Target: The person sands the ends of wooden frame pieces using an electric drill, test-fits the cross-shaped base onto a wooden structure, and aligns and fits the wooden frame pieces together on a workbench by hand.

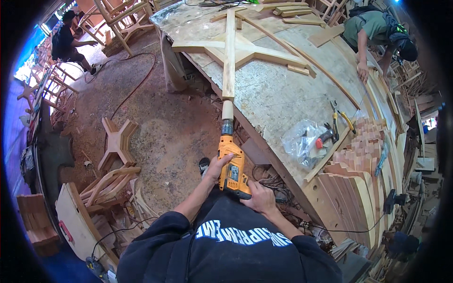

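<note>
A yellow power drill point(232, 165) is held in front of my body, pointing away from me. My left hand point(218, 168) wraps round the left side of its body, and my right hand point(260, 197) grips its rear handle. From the dark chuck point(227, 127) extends a pale tapered wooden cylinder point(227, 111). Its far end meets the near end of a long wooden bar point(230, 56); whether a bit runs inside is hidden. That bar overhangs the table edge slightly and belongs to a cross-shaped wooden frame point(271, 53) lying on the worktable point(269, 101).
On the table lie a clear plastic bag point(302, 141), a red-and-black tool point(325, 137), pliers point(335, 120) and stacked wooden pieces point(354, 160). Cross-shaped parts point(118, 141) rest on the floor at left. One person point(377, 33) leans over the far right; another point(71, 42) crouches far left.
</note>
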{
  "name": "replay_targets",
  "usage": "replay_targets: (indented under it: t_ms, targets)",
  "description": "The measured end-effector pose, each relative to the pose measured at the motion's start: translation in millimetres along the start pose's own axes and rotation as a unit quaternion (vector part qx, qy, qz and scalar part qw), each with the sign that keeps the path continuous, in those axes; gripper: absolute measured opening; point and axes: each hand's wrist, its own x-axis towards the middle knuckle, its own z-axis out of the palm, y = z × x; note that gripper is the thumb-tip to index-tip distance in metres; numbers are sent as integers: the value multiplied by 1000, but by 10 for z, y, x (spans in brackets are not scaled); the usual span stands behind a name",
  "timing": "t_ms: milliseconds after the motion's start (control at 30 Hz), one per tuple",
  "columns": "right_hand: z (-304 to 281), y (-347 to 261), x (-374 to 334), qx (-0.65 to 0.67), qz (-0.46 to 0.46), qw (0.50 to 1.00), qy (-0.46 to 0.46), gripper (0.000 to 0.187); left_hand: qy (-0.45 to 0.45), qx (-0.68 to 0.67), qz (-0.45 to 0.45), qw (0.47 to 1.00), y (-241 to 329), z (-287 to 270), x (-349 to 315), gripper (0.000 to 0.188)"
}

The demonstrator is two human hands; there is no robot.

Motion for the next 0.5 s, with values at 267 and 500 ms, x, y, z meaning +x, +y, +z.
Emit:
replay_targets:
  t_ms: [267, 500]
  targets:
    - [69, 51, 11, 9, -1, 1000, -11, 62, 12, 29, 25, 999, -14, -14, 40, 40]
    - [4, -46, 46, -2, 21, 1000, 6, 62, -8, 15, 28, 999, 17, 15, 44, 41]
